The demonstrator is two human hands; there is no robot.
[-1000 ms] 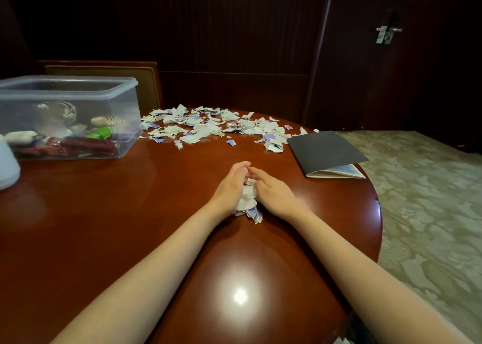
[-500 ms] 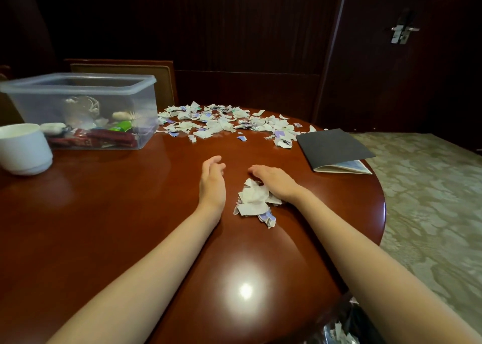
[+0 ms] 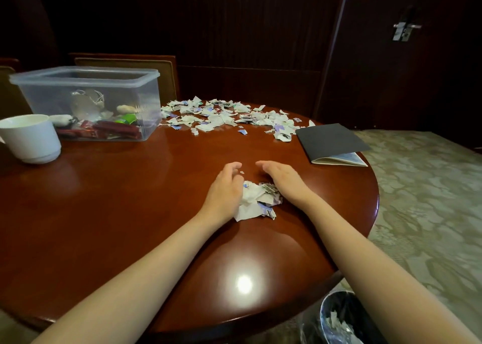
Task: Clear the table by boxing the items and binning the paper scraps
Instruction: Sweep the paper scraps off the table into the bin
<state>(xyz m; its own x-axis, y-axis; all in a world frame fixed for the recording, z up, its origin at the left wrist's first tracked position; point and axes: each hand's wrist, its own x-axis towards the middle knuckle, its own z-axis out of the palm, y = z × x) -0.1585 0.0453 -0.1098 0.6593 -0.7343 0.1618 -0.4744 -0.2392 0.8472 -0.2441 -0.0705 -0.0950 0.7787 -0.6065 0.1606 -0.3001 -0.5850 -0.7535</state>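
Flanking the scrap pile, left hand and right hand touch it, each grip open.

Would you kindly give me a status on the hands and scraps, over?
Left hand and right hand open, flanking small scrap pile. Larger scrap scatter at far edge. Bin on floor below near edge; nothing between.
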